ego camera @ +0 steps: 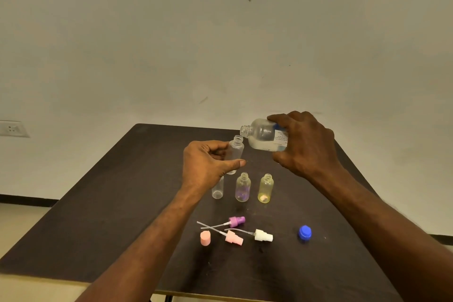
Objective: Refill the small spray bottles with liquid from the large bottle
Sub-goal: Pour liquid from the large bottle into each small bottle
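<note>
Large bottle (263, 137), clear, labelled, uncapped, tilts toward small bottle (235, 152).

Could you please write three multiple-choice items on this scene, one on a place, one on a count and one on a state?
1. Where does the blue cap lie?
A. On the table, to the right of the spray heads
B. On the large bottle
C. In the left hand

2. How many spray heads lie on the table?
A. One
B. Three
C. Five

3. How is the large bottle held?
A. Upright and capped
B. Tilted, uncapped, mouth toward the small bottle
C. Lying on the table

Answers: 1 A, the cap sits right of the white head. 2 B, purple, pink and white. 3 B, the right hand tips it toward the bottle in the left hand.
</note>
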